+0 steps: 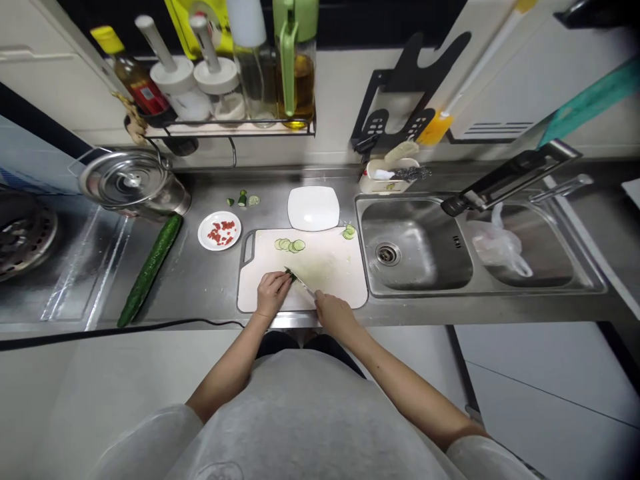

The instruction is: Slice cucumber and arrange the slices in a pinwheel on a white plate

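Note:
My left hand [271, 292] is closed over a dark green piece of cucumber [290, 273], most of it hidden under my fingers. In my right hand [336, 313] is the handle of a kitchen knife [304, 287]. Its blade points up and left, with the tip at the cucumber piece. Both hands are over the front half of a white cutting board [330, 293]. A row of thin cucumber slices [290, 245] lies farther back on the board, and a few more slices [349, 231] sit at its back right corner.
Behind the board stands a white square dish [313, 208]. To the left are a plate of chopped red pieces [219, 231], cucumber ends [243, 199], a whole cucumber [151, 270] and a lidded steel pot [133, 180]. A double sink [415, 243] adjoins the board's right side.

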{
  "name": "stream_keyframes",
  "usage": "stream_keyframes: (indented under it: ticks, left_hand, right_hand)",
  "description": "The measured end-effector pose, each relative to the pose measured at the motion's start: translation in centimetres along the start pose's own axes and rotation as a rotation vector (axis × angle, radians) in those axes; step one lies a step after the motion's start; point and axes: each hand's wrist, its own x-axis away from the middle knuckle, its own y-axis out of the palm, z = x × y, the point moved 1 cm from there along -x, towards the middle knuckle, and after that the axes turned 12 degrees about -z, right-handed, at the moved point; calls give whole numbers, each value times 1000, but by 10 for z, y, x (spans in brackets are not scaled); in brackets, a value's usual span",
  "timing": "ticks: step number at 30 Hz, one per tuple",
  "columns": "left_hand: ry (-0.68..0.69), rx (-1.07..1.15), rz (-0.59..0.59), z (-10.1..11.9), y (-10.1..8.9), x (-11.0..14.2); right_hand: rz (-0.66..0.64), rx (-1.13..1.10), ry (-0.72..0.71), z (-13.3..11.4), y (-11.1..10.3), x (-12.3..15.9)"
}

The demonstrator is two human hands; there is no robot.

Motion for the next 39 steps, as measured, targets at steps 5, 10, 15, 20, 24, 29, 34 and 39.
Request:
stream_keyframes:
  ticks: [5, 10, 15, 20, 24, 29, 34, 39]
  left_hand:
    - [2, -15, -11, -2, 1, -1]
    - [22, -72, 10, -5, 3, -2]
    - [15, -101, -7, -8, 6, -3]
    - [32, -92, -3, -8, 6, -3]
    - [11, -82, -28, -7, 6, -4]
    - [-6, -89, -41, -7, 5, -4]
    - [34, -80, -55, -8, 5, -5]
    - [30, -76, -82, -10, 4, -5]
  right_hand:
    - [-8, 68, -1, -5, 1, 3]
    - [23, 107, 4, -11, 0, 6]
    - [4, 105, 0, -11, -1, 7]
    - [10, 82, -8, -11, 0, 7]
    - [33, 74, -8, -11, 3, 5]
    - [47, 69, -6, -10, 6, 3]
    - [31, 73, -14, -11, 4, 2]
    - [-5, 72, -36, -14, -2, 0]
